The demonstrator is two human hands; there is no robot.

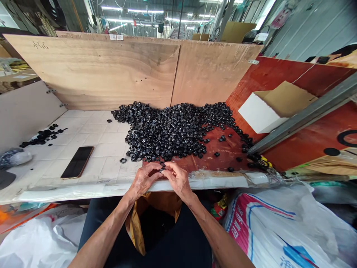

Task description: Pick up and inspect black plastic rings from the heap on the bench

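Observation:
Near the table's front edge, my left hand (145,179) and my right hand (177,179) meet fingertip to fingertip. Between them is a small black ring-like part (161,169), pinched by the fingers of both hands; its details are partly covered. Just beyond my hands spreads a large heap of similar black parts (167,130), reaching back to the wooden board. One loose black ring (123,160) lies left of my hands. Below the edge, an open brown bag (136,227) sits at my lap, dark inside.
A phone (77,162) lies on the table at left, with a smaller black pile (41,137) behind it. Plywood boards (111,70) wall the back. At right are a white box (262,111), a slanted metal bar (306,113) and a large white sack (279,223).

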